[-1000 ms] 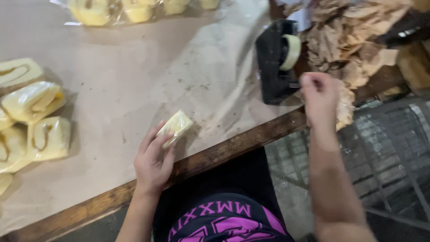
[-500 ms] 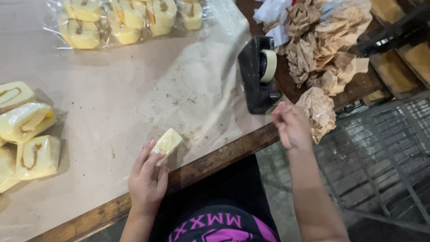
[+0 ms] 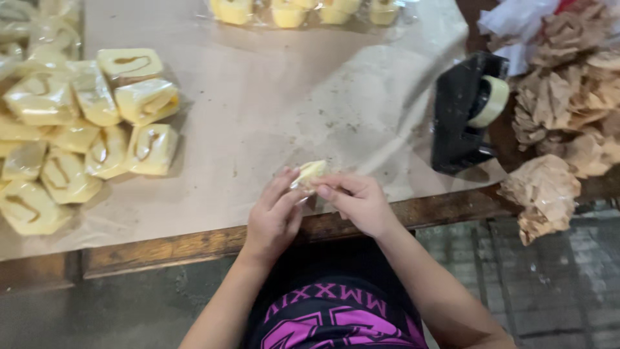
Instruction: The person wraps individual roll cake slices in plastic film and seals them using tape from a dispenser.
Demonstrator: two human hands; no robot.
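Hands: we hold one small wrapped yellow piece (image 3: 310, 174) between our left hand (image 3: 274, 216) and right hand (image 3: 358, 201), fingertips of both pinched on it just above the near edge of the tabletop (image 3: 161, 249).
Thing in hand: pale yellow, blocky, in clear crinkled film; it hangs over the brown paper sheet (image 3: 271, 103), not resting on it.
How to do it well: we judge that both grips should stay light and at the piece's ends, so the soft block is not dented and the film stays smooth under the fingers.
Tape dispenser (image 3: 462, 116): black, heavy-looking, with a pale roll, near the right edge, close beside our right hand.
Finished pile (image 3: 77, 136): glossy yellow wrapped pieces, squarish with a brown curl mark, heaped at the left edge.
Far edge: a clear bag of yellow pieces (image 3: 303, 11).
Right edge: crumpled brown paper wads (image 3: 549, 194), dry and creased, one overhanging the wood.
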